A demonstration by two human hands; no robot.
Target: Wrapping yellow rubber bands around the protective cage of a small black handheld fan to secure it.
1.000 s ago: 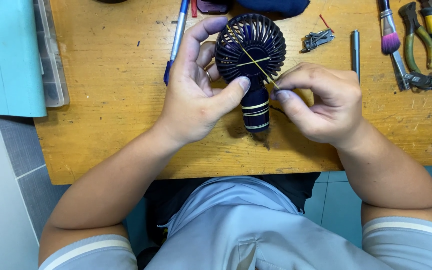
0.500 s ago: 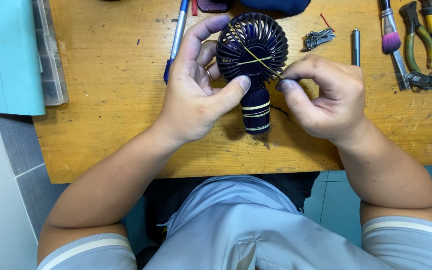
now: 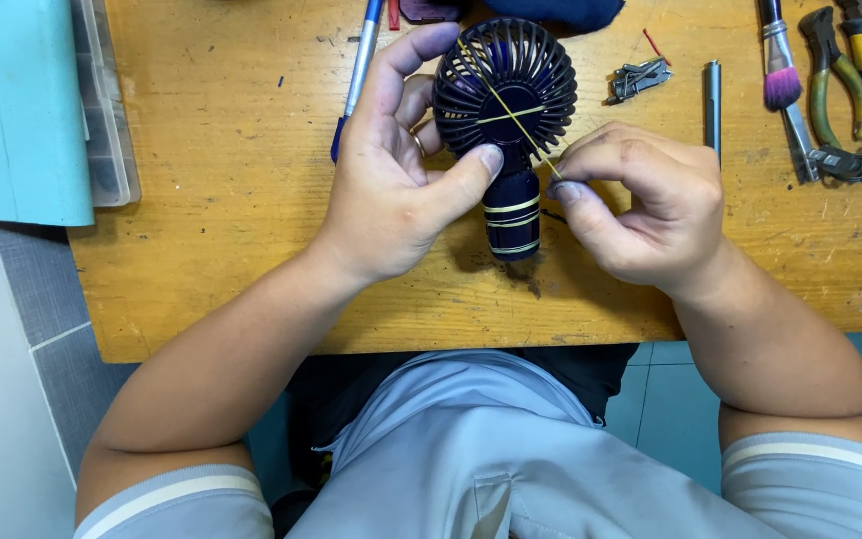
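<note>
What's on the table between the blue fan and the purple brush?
In the head view, between the fan and the brush lie a small metal clip and a dark metal rod.

Hands [image 3: 401,190] on fan [image 3: 506,90], apparently banded.

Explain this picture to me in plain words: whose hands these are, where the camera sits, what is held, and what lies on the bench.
The camera sits on a person's head and looks down at their own bare hands over a wooden bench. The left hand grips a small dark blue handheld fan, thumb pressed just below its round grille. The right hand pinches a thin yellow band stretched across the grille. On the bench lie a blue pen, a small metal clip, a purple-tipped brush, pliers at the right, and a light blue box at the left.
</note>
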